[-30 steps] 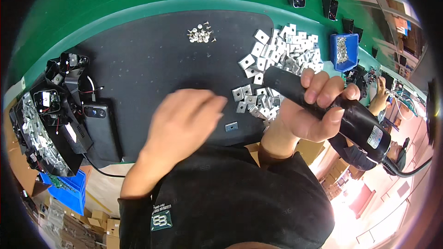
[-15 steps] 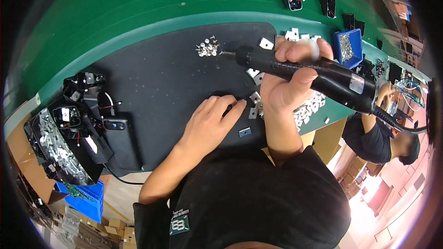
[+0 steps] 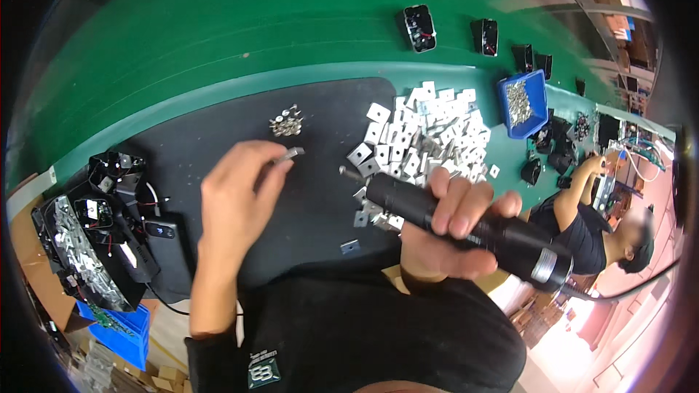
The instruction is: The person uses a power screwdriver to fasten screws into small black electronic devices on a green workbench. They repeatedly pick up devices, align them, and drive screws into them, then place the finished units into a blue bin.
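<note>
My left hand [image 3: 244, 182] is closed, pinching a small silver metal plate [image 3: 293, 153] between thumb and fingertips above the black mat. Just beyond it lies a little heap of screws [image 3: 286, 122]. Wrapped in my right hand [image 3: 459, 229] is a black corded electric screwdriver [image 3: 408, 200], held tilted with its bit pointing left. At the end of the bit sits a small shiny bit of metal that looks like a screw [image 3: 342, 170]. Behind the tool spreads a large pile of silver plates with holes [image 3: 437, 131]; one plate [image 3: 350, 247] lies apart near my body.
A blue bin of screws [image 3: 542, 105] stands at the right. Black housings [image 3: 420, 28] sit along the green surface beyond. On the left are a box of metal parts [image 3: 80, 247], black housings and a black phone-like device [image 3: 166, 247]. Another person [image 3: 582, 225] works at far right.
My left hand has lifted off the mat and moved left, now showing a metal plate in its fingers. The screwdriver has come nearer to me, away from the screws. The view has shifted.
</note>
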A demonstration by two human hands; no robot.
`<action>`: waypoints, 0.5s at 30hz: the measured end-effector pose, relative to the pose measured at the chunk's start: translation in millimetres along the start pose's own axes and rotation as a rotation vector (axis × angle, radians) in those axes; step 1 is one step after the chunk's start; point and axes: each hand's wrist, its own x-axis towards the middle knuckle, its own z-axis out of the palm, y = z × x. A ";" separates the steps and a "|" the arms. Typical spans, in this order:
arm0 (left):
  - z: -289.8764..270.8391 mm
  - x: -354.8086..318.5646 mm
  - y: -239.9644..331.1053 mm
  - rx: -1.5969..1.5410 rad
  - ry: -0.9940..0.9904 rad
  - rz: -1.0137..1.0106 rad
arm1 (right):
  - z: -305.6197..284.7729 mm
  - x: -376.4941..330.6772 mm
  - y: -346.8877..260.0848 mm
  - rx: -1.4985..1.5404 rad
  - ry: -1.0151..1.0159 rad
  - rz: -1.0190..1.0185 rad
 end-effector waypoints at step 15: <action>90.1 164.4 41.9 0.075 0.019 0.298 | -39.3 6.6 -18.3 0.179 0.031 -0.009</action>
